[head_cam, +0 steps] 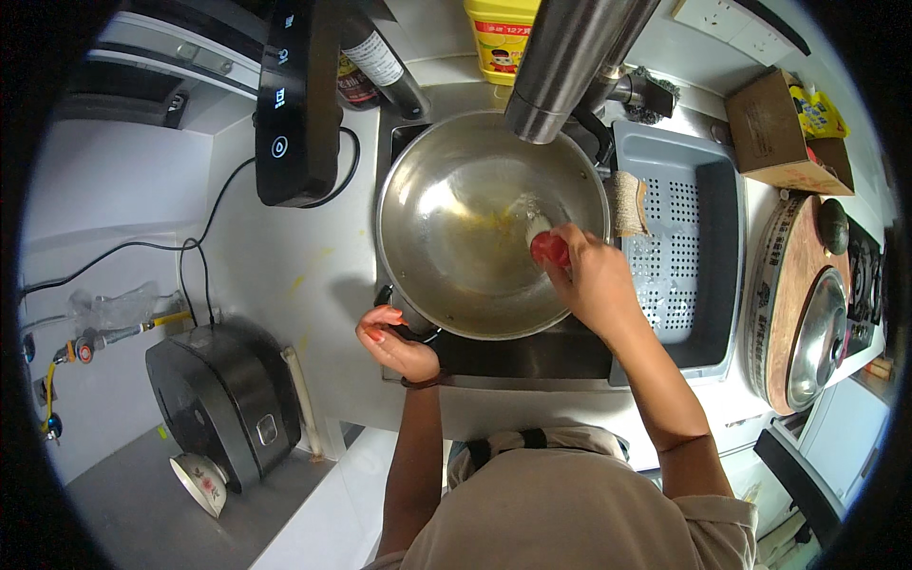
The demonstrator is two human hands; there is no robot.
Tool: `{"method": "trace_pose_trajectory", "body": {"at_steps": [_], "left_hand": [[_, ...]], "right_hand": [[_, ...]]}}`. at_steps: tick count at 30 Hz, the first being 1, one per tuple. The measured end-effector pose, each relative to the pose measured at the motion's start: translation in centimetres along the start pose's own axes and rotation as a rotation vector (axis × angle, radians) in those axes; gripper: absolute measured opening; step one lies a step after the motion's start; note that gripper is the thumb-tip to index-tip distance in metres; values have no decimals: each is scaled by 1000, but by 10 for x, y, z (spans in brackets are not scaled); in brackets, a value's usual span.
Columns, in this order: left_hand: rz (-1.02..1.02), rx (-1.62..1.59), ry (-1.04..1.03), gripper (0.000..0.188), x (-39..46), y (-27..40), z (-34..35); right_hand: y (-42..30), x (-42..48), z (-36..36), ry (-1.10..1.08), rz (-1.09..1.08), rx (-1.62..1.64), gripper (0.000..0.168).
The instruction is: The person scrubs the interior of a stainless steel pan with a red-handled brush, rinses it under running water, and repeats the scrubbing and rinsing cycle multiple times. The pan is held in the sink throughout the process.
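Observation:
A large stainless steel wok [456, 263] stands in the sink before me, a little yellowish liquid with bits at its bottom. My right hand [595, 278] holds a red-handled brush [550, 249] over the wok's right side, its pale bristles pointing down at the inner wall. At the wok's lower left, my left hand [399, 345] is cupped with curled fingers against the black side handle [420, 333]. The fingers overlap that handle, and whether they grip it is not clear. A second black handle [597, 135] shows at the upper right.
A steel faucet [563, 71] hangs over the wok's far rim. Right of it sit a grey perforated basin [673, 249], a beige cloth [628, 204] and a wooden cutting board [787, 285] with a glass lid [818, 342]. A black appliance [296, 171] juts in at upper left.

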State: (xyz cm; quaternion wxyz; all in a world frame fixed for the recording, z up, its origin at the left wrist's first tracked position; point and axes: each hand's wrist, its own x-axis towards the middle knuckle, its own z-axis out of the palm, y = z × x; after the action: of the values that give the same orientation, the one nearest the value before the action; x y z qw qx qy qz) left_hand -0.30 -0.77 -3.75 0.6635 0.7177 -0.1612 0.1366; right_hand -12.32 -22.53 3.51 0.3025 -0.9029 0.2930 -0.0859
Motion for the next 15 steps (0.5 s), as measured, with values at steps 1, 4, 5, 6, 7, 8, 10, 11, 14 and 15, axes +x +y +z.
{"method": "trace_pose_trajectory", "body": {"at_steps": [1,4,5,6,7,8,10,11,14,15], "left_hand": [[-7,-2,9,36,0,0,0],[-10,-7,24,35,-2,-3,-3],[-1,-4,17,35,-3,-6,-5],[12,-3,9,34,-2,-6,-5],[15,2,0,33,-2,-6,-5],[18,6,-10,31,-2,-5,-5],[2,22,-27,29,-2,0,-3],[-19,36,-43,29,-2,3,-3],[-23,38,-50,26,0,5,1],[-17,38,-50,25,-1,2,-1]], "right_hand": [[0,-1,0,-7,-3,22,32],[-2,-3,-10,-15,13,107,33],[-5,-4,-19,-12,38,152,33],[-8,-4,-27,-6,62,196,33],[-10,-5,-29,24,48,197,32],[-10,-7,-28,55,34,198,32],[-6,-9,-22,19,33,148,33],[-3,-10,-18,-40,36,41,32],[-3,-15,-24,22,49,140,30],[-7,-17,-30,53,86,209,30]]}}
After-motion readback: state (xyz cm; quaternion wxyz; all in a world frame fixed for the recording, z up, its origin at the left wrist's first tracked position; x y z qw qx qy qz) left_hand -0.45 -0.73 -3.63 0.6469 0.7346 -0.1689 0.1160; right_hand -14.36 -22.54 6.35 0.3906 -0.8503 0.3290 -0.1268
